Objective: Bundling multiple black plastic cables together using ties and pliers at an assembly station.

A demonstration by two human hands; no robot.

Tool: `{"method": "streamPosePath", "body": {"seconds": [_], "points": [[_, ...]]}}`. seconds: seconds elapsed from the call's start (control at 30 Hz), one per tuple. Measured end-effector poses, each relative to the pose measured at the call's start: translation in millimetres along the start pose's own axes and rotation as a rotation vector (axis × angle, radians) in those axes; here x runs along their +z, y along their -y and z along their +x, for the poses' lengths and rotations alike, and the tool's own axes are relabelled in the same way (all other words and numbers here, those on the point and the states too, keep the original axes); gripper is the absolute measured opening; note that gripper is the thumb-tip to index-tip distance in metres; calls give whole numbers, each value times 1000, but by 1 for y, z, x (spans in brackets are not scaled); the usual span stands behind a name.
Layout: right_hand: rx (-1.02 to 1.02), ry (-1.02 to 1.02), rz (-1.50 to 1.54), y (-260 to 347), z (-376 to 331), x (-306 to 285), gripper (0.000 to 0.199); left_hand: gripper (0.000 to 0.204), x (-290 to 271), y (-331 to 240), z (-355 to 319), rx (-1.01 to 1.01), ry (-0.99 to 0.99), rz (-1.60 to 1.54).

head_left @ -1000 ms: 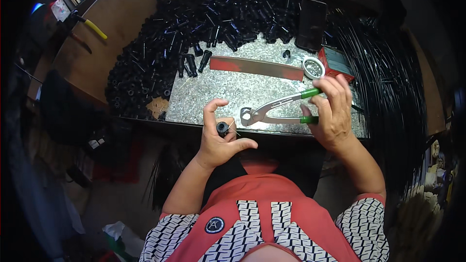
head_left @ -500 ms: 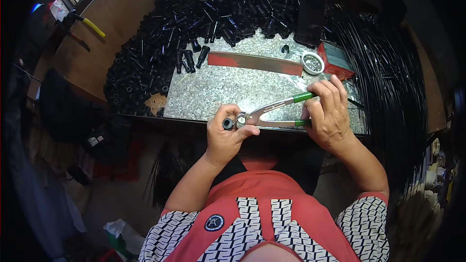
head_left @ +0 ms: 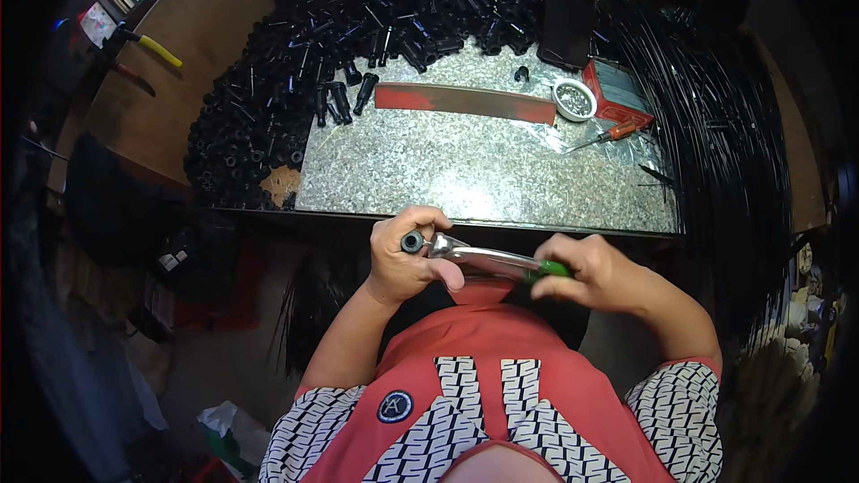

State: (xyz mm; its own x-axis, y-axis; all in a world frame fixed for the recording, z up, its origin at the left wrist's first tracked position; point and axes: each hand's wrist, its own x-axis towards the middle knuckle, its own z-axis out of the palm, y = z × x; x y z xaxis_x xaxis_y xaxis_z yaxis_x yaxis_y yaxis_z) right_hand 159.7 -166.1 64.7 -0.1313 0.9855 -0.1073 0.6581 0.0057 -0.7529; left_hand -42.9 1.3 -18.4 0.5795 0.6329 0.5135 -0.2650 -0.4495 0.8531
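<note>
At the near edge of the speckled stone slab (head_left: 465,170), the left hand (head_left: 407,264) is curled tight around a small black tube (head_left: 412,241). Just right of it, the metal pliers (head_left: 479,258) have their nose touching that tube. Farther right, the right hand (head_left: 601,273) is clenched on the pliers' green handles (head_left: 550,268).
</note>
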Motion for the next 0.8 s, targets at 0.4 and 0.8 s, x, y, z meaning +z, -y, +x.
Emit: {"method": "streamPosePath", "body": {"seconds": [0.4, 0.8], "points": [[-271, -444, -377, 0, 3, 19, 31, 71, -9, -7, 9, -91, 49, 68], [-226, -358, -257, -5, -1, 26, 49, 66, -16, -7, 10, -99, 109, 9]]}}
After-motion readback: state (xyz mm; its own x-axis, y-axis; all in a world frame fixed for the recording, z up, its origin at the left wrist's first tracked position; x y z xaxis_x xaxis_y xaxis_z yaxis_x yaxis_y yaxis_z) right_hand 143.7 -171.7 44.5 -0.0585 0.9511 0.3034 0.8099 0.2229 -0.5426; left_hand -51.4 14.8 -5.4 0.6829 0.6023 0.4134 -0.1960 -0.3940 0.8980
